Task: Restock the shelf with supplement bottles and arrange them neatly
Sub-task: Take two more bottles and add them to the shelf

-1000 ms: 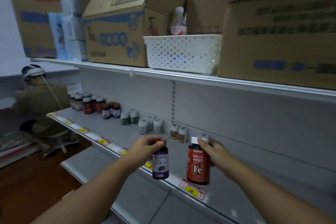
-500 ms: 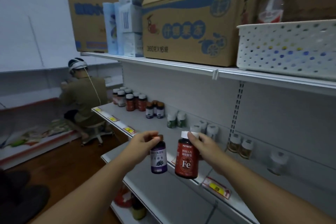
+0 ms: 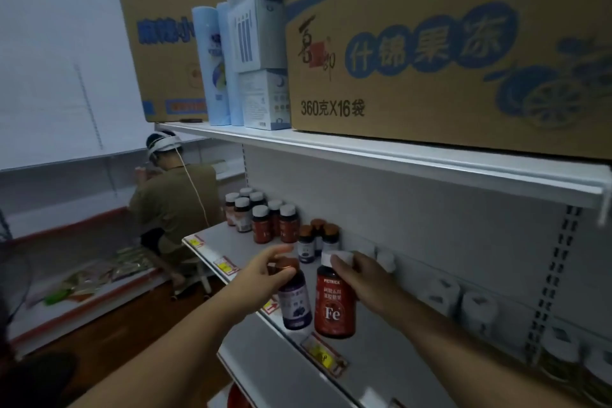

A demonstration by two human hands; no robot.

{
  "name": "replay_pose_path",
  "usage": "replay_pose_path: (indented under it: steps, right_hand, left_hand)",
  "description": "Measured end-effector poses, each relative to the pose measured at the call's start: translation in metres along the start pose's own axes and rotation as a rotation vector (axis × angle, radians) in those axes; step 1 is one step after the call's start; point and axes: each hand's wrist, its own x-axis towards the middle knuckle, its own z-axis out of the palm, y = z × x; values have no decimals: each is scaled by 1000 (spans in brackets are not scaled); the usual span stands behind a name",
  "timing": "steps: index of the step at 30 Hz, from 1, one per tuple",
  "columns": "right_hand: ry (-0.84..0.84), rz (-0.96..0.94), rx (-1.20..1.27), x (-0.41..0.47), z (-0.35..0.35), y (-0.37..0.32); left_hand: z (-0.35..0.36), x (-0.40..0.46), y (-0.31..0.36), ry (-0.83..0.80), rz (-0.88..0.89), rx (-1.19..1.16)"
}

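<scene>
I hold two supplement bottles side by side above the front edge of a grey shelf (image 3: 374, 371). My left hand (image 3: 265, 270) grips a purple bottle (image 3: 294, 301) by its copper-coloured cap, fingers curled over the top, thumb at the front. My right hand (image 3: 364, 278) pinches the white cap of a red bottle (image 3: 335, 305) marked "Fe", fingers wrapped round the cap from the right. The two bottles hang upright, nearly touching, with the red one to the right of the purple one.

Behind them on the shelf stands a small cluster of dark bottles with copper caps (image 3: 318, 238), and further left a group of red and brown bottles with white caps (image 3: 261, 215). To my right, white bottles (image 3: 463, 305) line the back wall of the shelf. Yellow price tags (image 3: 326, 356) sit along the shelf's front rail.

The shelf above carries a large cardboard box (image 3: 430, 53) with blue Chinese lettering, white and blue packages (image 3: 251, 53) beside it, and another cardboard box (image 3: 165, 33) at the far left.

Down the aisle to the left, another person (image 3: 175, 205) in an olive top and a white headset sits on a stool, facing away.
</scene>
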Motion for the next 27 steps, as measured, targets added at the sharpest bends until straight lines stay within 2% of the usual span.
replay_pose_path:
  steps: [6, 10, 15, 20, 27]
  right_hand:
    - [152, 92, -27, 55, 10, 21]
    - [292, 174, 4, 83, 19, 30]
    - [448, 245, -43, 108, 42, 25]
    - [600, 285, -52, 108, 62, 15]
    - [645, 344, -150, 91, 74, 11]
  left_hand:
    - [-14, 89, -24, -141, 74, 171]
    - [-25, 160, -43, -304, 275, 408]
    - [-26, 229, -52, -518, 470, 443]
    - [-11, 271, -53, -551, 631, 619]
    - [4, 298, -64, -560, 717, 770]
